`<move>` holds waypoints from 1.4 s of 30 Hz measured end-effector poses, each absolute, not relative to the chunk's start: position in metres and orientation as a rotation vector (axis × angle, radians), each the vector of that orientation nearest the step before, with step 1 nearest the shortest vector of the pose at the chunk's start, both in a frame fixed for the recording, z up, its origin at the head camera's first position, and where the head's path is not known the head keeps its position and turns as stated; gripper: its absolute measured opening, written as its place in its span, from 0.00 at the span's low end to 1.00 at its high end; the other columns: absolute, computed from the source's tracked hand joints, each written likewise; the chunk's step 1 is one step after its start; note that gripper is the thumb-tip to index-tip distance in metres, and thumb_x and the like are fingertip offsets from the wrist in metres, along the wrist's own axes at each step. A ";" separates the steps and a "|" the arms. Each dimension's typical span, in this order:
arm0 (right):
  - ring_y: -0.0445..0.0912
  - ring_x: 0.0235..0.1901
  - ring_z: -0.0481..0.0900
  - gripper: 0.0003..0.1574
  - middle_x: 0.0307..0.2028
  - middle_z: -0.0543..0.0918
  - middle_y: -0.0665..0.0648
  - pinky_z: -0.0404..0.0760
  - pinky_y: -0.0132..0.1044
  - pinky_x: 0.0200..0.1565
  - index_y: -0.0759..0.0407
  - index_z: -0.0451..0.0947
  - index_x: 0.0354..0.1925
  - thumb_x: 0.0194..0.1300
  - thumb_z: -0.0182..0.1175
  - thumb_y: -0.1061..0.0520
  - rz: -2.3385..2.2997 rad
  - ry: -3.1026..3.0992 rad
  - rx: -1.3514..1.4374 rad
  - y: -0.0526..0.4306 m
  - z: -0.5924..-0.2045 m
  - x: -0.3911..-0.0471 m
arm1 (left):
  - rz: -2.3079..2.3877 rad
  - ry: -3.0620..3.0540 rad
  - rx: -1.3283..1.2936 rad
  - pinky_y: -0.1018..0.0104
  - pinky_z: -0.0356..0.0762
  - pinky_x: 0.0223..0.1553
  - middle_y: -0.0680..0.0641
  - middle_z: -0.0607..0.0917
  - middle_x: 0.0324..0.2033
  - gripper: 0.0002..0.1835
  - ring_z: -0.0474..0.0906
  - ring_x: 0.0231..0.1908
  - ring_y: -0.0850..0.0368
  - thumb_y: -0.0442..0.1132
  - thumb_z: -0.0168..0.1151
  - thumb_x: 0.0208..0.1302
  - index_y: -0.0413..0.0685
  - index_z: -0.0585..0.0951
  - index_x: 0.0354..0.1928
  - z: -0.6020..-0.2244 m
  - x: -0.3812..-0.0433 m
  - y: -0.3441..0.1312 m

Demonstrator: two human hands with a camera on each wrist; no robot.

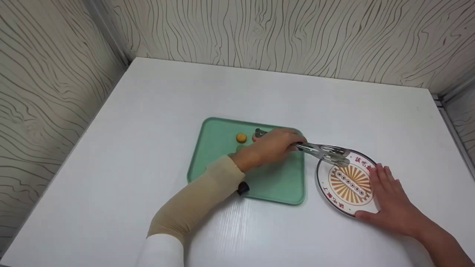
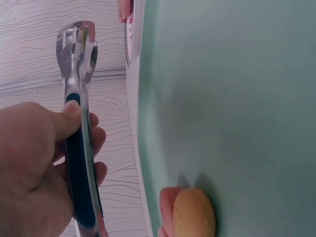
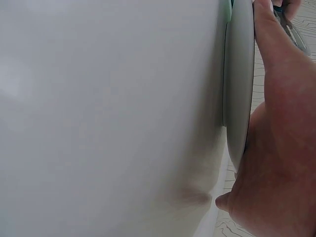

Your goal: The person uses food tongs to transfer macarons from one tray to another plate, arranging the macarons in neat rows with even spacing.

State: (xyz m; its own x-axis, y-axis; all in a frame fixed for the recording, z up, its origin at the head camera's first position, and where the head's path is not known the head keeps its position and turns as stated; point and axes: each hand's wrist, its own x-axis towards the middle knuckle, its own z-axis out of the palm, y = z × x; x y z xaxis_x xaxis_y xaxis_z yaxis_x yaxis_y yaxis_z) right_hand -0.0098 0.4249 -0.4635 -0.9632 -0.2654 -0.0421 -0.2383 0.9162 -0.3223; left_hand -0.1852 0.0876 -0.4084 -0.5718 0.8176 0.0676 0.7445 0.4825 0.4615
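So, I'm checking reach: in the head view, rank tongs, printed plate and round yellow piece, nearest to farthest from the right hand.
1. Printed plate, touching the right hand
2. Tongs, in the left hand
3. Round yellow piece, on the green tray

The left hand is gripping metal tongs; a green tray is holding an orange piece and pink piece.

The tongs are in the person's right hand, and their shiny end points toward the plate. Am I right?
Not quite: the left hand holds the tongs, as the head view shows. Their shiny end does point toward the plate.
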 end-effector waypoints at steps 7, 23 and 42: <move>0.58 0.78 0.20 0.81 0.78 0.31 0.73 0.15 0.41 0.69 0.71 0.31 0.79 0.55 0.74 0.36 -0.481 2.980 -0.380 0.425 -0.464 -0.010 | 0.626 2.593 1.354 0.73 0.71 0.59 0.54 0.84 0.53 0.16 0.77 0.54 0.63 0.38 0.57 0.77 0.53 0.81 0.63 -0.411 -0.182 0.098; 0.59 0.77 0.19 0.81 0.78 0.31 0.74 0.14 0.41 0.69 0.70 0.29 0.79 0.57 0.73 0.36 -0.471 2.980 -0.397 0.426 -0.462 -0.011 | 0.553 2.725 1.301 0.71 0.73 0.57 0.56 0.85 0.52 0.16 0.80 0.51 0.63 0.37 0.55 0.78 0.55 0.82 0.62 -0.415 -0.170 0.123; 0.59 0.77 0.19 0.81 0.78 0.31 0.74 0.15 0.45 0.69 0.71 0.28 0.79 0.56 0.73 0.36 -0.456 2.968 -0.383 0.423 -0.461 -0.011 | 0.325 2.719 1.169 0.72 0.72 0.60 0.59 0.81 0.58 0.20 0.77 0.58 0.64 0.42 0.55 0.79 0.61 0.76 0.69 -0.409 -0.156 0.160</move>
State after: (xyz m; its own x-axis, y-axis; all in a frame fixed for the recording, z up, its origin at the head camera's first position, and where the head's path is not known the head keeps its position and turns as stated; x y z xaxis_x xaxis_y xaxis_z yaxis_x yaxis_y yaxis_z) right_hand -0.0105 0.4234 -0.4609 -0.9615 -0.2644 -0.0742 -0.2300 0.9228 -0.3090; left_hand -0.1556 0.1596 -0.4095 -0.6802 0.7302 -0.0641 0.6946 0.6700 0.2619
